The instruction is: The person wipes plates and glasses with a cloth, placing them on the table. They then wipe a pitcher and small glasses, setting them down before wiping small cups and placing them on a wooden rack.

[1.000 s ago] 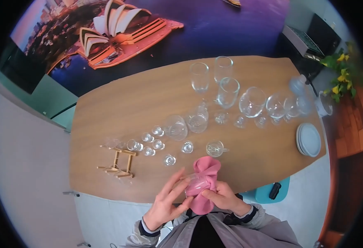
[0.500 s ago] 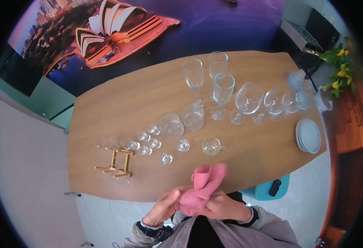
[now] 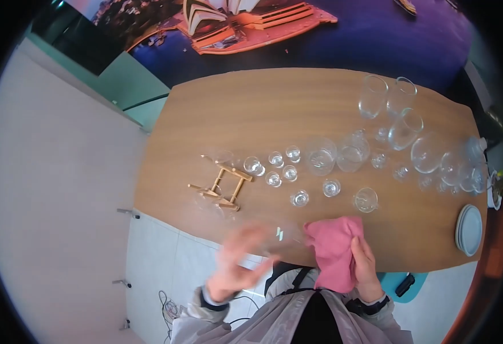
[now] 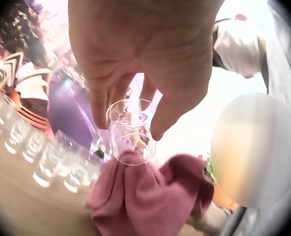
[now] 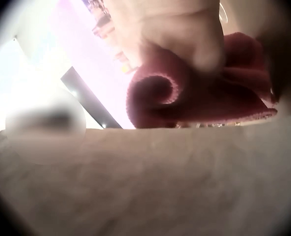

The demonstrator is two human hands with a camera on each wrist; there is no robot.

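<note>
My left hand [image 3: 243,258], blurred in the head view, holds a small clear glass [image 4: 130,137] between thumb and fingers. In the left wrist view that glass overlaps the top of a pink cloth [image 4: 135,196]. My right hand [image 3: 366,264] grips the cloth [image 3: 334,249] by its right side, and it hangs down in loose folds over the table's front edge. The right wrist view shows a rolled edge of the cloth [image 5: 155,93] under my fingers. A glass mug [image 3: 366,199] stands just beyond the cloth.
Several small glasses [image 3: 274,159] stand mid-table beside two larger round glass vessels [image 3: 322,157]. A wooden rack [image 3: 228,183] is to their left. Tall glasses [image 3: 373,97] and wide-bowled stemmed glasses [image 3: 426,153] fill the right side, near stacked white plates [image 3: 470,230]. A teal stool [image 3: 415,286] stands below the table.
The glass has come out of the cloth in my left hand, which has moved away to the left. The cloth now hangs spread from my right hand. The head view has shifted left.
</note>
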